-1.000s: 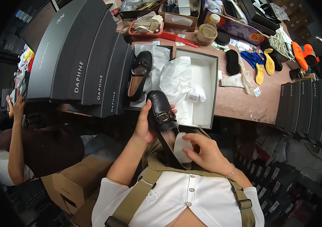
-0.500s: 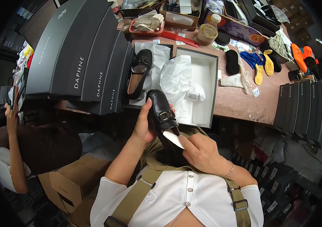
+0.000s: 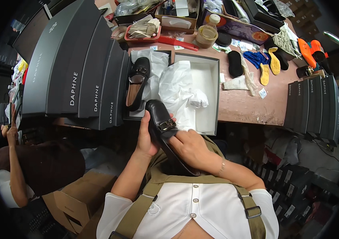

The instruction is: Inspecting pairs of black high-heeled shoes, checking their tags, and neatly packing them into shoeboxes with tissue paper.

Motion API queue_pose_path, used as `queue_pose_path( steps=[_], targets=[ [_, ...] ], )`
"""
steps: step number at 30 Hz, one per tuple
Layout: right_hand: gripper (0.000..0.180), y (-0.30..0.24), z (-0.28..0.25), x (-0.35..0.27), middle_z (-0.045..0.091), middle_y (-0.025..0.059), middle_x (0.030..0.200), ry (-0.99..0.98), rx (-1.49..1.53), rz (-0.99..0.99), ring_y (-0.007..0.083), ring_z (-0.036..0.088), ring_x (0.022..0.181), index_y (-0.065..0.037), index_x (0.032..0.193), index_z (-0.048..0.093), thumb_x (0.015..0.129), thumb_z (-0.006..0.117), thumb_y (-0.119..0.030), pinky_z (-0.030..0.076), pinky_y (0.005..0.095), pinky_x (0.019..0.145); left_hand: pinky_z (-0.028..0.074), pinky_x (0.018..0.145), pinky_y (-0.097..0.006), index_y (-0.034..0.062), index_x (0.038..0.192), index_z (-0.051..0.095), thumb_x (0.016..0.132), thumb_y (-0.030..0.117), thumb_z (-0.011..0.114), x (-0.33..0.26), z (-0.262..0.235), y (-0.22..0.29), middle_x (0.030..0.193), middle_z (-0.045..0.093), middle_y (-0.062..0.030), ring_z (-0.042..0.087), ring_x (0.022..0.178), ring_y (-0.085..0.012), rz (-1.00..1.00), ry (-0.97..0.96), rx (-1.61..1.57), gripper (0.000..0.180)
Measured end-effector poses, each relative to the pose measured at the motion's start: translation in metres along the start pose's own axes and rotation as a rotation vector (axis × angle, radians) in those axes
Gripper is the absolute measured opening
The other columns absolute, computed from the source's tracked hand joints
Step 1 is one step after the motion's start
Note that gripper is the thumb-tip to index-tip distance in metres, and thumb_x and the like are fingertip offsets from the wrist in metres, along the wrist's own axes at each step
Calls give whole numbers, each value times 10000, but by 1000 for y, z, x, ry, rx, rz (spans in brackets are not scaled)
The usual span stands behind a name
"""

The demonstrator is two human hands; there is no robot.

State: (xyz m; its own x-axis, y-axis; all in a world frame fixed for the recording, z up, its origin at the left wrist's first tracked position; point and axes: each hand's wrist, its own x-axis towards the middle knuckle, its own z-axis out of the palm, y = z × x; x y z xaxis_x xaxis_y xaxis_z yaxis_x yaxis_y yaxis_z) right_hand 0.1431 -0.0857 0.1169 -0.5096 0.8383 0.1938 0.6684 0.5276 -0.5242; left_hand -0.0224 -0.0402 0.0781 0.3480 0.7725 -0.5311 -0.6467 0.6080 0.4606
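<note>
**Right fingers now tucked into the loafer**

Since a second ago the pale insert that the right hand held over the shoe's opening has gone out of sight, and that hand's fingers now reach into the black loafer just behind its gold buckle. Whether they pinch anything inside cannot be told. The left hand has stayed where it was, its grip wrapped around the shoe's left side, thumb up along the edge by the toe. The loafer is held in the air over the person's lap, toe pointing away toward the desk, heel down near the chest.

Just beyond the toe, an open shoe box sits at the desk's near edge with crumpled white tissue paper spilling across it. The second black loafer lies on tissue to the box's left, beside a leaning row of dark grey shoe boxes. Farther back lie blue and yellow insoles, a red comb and a roll of tape. Another person sits at the far left.
</note>
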Motion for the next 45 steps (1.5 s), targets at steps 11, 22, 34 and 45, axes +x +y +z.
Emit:
queue_pose_path(
  steps=[11,22,34,45],
  targets=[
    [428,135,-8,22,638,130,973,-39,-467,112,347,554,1045,-24,1130,599,735,738,-114,428,423,937,498,880,-569,16,1300,439,868,663,463,10,5,-2,1204,554,-243,577,1100,-379,-44,-88,-145,779],
    [349,2,-40,-17,600,126,818,-45,319,253,258,619,677,-24,1022,643,749,750,-213,508,363,635,552,798,-441,27,1214,519,881,665,443,11,3,-13,1020,636,-234,662,872,-306,11,94,-58,724],
    [499,22,4,-15,547,145,1131,305,93,142,303,562,987,-70,1093,564,640,775,-81,459,384,817,566,778,-392,37,1233,518,884,678,418,-1,18,-12,1058,636,-179,662,909,-266,7,-28,-33,736],
    [732,37,-49,29,542,229,1278,407,406,201,375,532,1189,-35,1387,434,696,614,124,454,389,973,439,984,-344,-6,1349,421,972,490,437,11,75,-9,1274,526,-121,536,1152,-194,353,-216,113,623]
  ],
)
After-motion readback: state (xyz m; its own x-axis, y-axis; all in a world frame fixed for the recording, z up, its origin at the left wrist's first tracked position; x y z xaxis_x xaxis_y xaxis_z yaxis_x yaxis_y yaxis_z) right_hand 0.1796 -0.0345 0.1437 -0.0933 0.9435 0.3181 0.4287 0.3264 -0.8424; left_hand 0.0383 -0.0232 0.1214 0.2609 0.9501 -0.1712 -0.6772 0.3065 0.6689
